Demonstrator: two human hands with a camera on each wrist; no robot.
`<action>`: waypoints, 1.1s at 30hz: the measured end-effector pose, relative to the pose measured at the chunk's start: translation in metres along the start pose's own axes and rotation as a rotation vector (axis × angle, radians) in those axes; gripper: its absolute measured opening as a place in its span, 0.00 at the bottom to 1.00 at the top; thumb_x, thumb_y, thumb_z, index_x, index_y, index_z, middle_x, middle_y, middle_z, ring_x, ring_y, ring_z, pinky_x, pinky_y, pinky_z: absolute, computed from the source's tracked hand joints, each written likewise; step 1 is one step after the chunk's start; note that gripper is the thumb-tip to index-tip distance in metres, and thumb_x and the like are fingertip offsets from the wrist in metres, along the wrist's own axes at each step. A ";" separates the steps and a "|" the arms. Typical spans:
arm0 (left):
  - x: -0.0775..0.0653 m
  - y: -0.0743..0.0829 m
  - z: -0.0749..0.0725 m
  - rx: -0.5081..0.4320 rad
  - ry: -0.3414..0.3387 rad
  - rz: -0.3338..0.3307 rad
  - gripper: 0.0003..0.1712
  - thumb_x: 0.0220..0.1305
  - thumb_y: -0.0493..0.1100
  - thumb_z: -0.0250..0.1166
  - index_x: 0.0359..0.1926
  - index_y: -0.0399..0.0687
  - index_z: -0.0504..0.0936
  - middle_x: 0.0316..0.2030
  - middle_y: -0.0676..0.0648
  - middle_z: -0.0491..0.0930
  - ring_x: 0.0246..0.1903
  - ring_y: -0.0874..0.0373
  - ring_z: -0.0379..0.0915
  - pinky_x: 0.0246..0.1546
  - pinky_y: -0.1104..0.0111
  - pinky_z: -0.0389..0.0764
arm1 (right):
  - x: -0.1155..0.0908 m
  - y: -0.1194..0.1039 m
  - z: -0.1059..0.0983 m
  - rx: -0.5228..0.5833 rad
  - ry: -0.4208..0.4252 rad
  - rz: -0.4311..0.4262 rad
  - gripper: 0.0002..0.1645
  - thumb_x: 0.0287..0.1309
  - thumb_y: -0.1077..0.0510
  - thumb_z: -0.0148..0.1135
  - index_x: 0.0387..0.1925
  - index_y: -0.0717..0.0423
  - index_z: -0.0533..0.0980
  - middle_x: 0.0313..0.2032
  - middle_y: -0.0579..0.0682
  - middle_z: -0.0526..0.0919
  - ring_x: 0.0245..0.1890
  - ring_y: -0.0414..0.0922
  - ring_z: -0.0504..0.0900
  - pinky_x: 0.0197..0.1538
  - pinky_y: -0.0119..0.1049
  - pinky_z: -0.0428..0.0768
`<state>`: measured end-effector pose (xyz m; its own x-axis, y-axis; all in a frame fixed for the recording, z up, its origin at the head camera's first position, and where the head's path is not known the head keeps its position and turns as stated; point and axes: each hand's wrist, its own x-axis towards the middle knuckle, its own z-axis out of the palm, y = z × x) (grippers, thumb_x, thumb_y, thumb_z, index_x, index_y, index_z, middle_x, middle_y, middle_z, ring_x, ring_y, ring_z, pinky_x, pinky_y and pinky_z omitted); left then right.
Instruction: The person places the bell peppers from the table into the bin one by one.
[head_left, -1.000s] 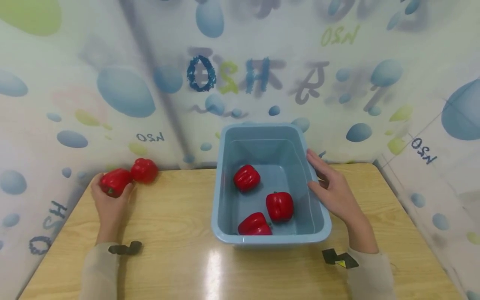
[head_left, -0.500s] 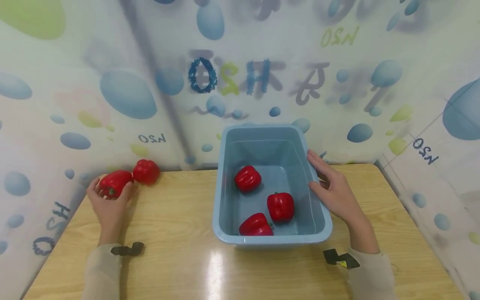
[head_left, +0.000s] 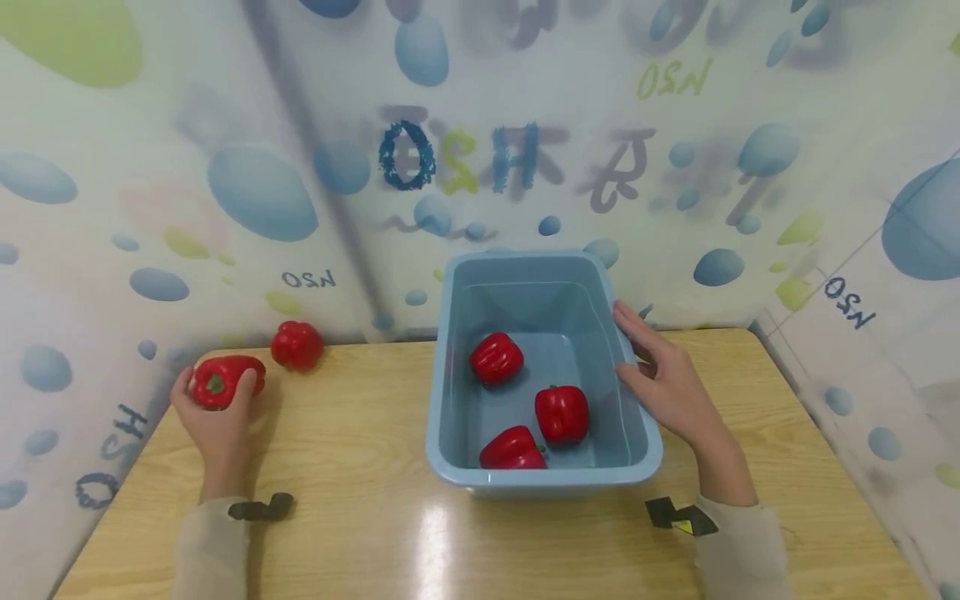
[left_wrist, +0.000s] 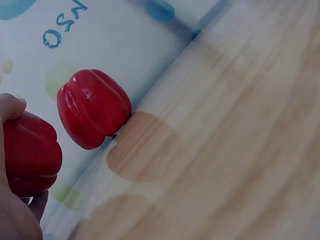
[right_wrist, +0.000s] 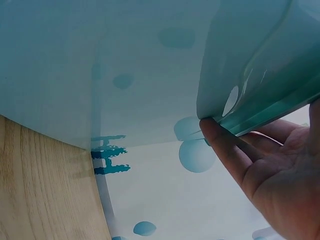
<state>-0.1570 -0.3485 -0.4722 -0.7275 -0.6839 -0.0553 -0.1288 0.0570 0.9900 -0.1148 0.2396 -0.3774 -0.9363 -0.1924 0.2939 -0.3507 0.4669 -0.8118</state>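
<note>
At the table's far left corner, my left hand (head_left: 217, 417) grips a red bell pepper (head_left: 227, 379), its green stem toward me, thumb on one side and fingers on the other. Just to its right, against the wall, is a second red bell pepper (head_left: 297, 346); in the left wrist view this other pepper (left_wrist: 95, 108) sits apart from the held one (left_wrist: 33, 155). My right hand (head_left: 663, 379) holds the right rim of a light blue plastic bin (head_left: 437, 375). In the right wrist view a fingertip (right_wrist: 206, 124) presses the bin's wall under the lip, near an oval hole.
Inside the bin lie three more red bell peppers: one toward the back (head_left: 497, 359), one at right (head_left: 562, 414) and one at the front (head_left: 513, 449). The wooden table (head_left: 337, 467) ends at a patterned wall (head_left: 360, 217) behind and at both sides.
My left hand has shifted slightly left with its pepper, which has turned so its stem faces me more. A gap has opened to the neighbouring pepper. My right hand stays on the bin.
</note>
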 end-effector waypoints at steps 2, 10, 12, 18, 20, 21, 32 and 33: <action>-0.003 0.001 0.000 -0.045 0.008 -0.013 0.50 0.66 0.58 0.74 0.80 0.71 0.53 0.80 0.61 0.54 0.81 0.63 0.46 0.83 0.62 0.60 | 0.000 0.000 0.000 -0.001 0.000 0.000 0.40 0.70 0.70 0.56 0.81 0.57 0.61 0.83 0.56 0.60 0.74 0.70 0.71 0.58 0.58 0.81; -0.007 0.005 0.003 -0.231 0.059 0.010 0.47 0.66 0.49 0.74 0.78 0.62 0.58 0.72 0.60 0.62 0.75 0.65 0.55 0.79 0.73 0.62 | 0.001 0.000 0.000 -0.010 0.001 0.002 0.40 0.71 0.69 0.56 0.81 0.55 0.61 0.83 0.55 0.60 0.74 0.70 0.71 0.57 0.57 0.82; -0.007 0.007 0.005 -0.266 0.068 0.029 0.46 0.65 0.48 0.76 0.77 0.61 0.60 0.71 0.60 0.64 0.74 0.65 0.56 0.77 0.76 0.65 | 0.001 0.000 0.000 -0.007 0.002 -0.002 0.40 0.70 0.69 0.56 0.81 0.55 0.61 0.83 0.56 0.60 0.74 0.70 0.71 0.57 0.58 0.82; -0.007 0.008 0.010 -0.367 0.036 0.126 0.44 0.63 0.42 0.77 0.76 0.55 0.65 0.68 0.57 0.70 0.72 0.62 0.62 0.65 0.82 0.74 | 0.000 0.001 0.000 -0.007 0.003 -0.012 0.40 0.70 0.70 0.56 0.81 0.56 0.61 0.83 0.56 0.60 0.73 0.71 0.71 0.55 0.57 0.82; -0.008 0.009 0.010 -0.356 0.008 0.155 0.43 0.65 0.43 0.75 0.75 0.55 0.65 0.68 0.57 0.70 0.71 0.62 0.62 0.61 0.83 0.76 | 0.001 0.000 -0.001 -0.004 0.000 -0.017 0.40 0.70 0.70 0.56 0.81 0.57 0.61 0.82 0.57 0.60 0.74 0.71 0.70 0.56 0.57 0.82; -0.009 0.010 0.010 -0.337 -0.006 0.161 0.42 0.66 0.44 0.75 0.75 0.55 0.64 0.68 0.57 0.69 0.71 0.62 0.62 0.60 0.84 0.77 | 0.001 0.000 -0.001 -0.001 -0.002 -0.015 0.40 0.70 0.70 0.56 0.81 0.57 0.61 0.82 0.57 0.60 0.74 0.71 0.70 0.56 0.57 0.82; -0.026 0.025 0.020 -0.295 -0.145 0.180 0.41 0.69 0.40 0.71 0.75 0.59 0.59 0.67 0.58 0.67 0.70 0.62 0.61 0.56 0.85 0.79 | 0.001 -0.001 0.000 -0.001 -0.007 0.007 0.40 0.71 0.68 0.57 0.81 0.54 0.61 0.83 0.55 0.59 0.75 0.70 0.69 0.58 0.57 0.81; -0.028 0.026 0.022 -0.282 -0.162 0.178 0.42 0.69 0.40 0.71 0.76 0.59 0.59 0.67 0.58 0.67 0.70 0.62 0.61 0.56 0.85 0.78 | 0.000 -0.001 0.000 0.000 -0.004 0.004 0.40 0.71 0.69 0.57 0.81 0.55 0.61 0.83 0.55 0.59 0.75 0.71 0.69 0.58 0.57 0.80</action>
<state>-0.1549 -0.3118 -0.4475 -0.8221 -0.5559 0.1232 0.1836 -0.0540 0.9815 -0.1145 0.2394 -0.3764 -0.9377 -0.1939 0.2883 -0.3467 0.4675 -0.8132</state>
